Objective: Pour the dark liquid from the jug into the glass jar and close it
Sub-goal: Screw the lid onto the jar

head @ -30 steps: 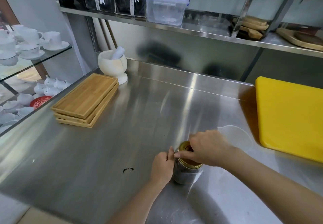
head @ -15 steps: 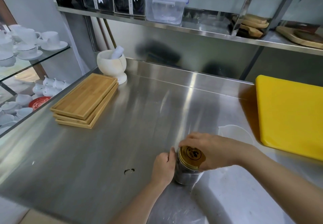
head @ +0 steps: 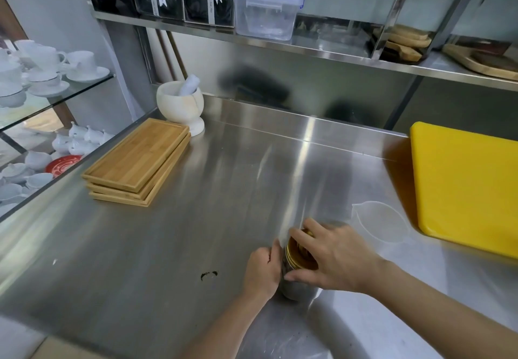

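Jar (head: pixel 297 288) stands on the steel counter (head: pixel 196 232), near its front edge, dark inside. Right hand (head: pixel 333 260) grips the gold lid (head: pixel 294 252) from above; left hand (head: pixel 263 271) clenches the jar's side. Lid could cross-thread or the jar tip if twisted hard. Empty jug (head: pixel 381 224) just right of jar; dark spill (head: pixel 208 274) left; open counter beyond.

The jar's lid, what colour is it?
Gold. The lid shows best in the head view, under the right hand.
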Action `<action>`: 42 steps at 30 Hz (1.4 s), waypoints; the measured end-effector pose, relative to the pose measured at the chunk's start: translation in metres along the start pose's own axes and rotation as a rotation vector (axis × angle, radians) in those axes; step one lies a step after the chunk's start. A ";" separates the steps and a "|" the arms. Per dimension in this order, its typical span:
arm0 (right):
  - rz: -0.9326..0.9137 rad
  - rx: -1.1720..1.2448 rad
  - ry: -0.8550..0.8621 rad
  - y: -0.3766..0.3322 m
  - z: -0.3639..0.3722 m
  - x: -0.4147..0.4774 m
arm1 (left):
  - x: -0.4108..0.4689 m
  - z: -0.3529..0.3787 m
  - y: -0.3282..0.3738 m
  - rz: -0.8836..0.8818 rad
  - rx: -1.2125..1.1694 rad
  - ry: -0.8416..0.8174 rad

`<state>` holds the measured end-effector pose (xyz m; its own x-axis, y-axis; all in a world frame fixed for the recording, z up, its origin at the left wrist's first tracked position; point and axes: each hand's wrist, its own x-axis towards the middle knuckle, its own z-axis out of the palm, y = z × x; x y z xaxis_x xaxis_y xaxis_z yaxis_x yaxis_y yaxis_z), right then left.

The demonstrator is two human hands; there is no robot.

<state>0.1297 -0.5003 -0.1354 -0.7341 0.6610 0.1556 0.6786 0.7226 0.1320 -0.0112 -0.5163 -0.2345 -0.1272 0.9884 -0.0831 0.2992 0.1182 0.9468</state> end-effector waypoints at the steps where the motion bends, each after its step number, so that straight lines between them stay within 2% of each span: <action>1: -0.043 0.004 0.006 0.002 0.002 -0.003 | 0.000 -0.001 0.000 0.009 0.003 -0.007; 5: -0.096 0.042 0.038 0.006 0.006 -0.005 | 0.000 0.000 0.002 0.067 0.056 -0.032; 10: -0.102 0.123 0.077 0.005 0.012 -0.004 | -0.003 0.007 -0.001 0.097 0.005 0.085; 19: 0.148 0.139 0.230 -0.010 0.023 -0.004 | 0.004 0.011 0.002 0.114 0.038 0.269; 24: 0.282 0.102 0.239 -0.017 0.025 -0.002 | 0.006 0.011 0.009 0.095 0.106 0.310; 30: 0.394 0.056 0.250 -0.020 0.026 0.002 | 0.012 0.012 0.009 0.057 0.129 0.291; 42: 0.392 0.109 0.291 -0.024 0.030 0.001 | 0.012 0.008 0.003 0.054 0.025 0.159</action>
<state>0.1118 -0.5107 -0.1682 -0.3763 0.8146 0.4415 0.8840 0.4583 -0.0922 -0.0047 -0.5032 -0.2351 -0.2580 0.9659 0.0200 0.3329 0.0695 0.9404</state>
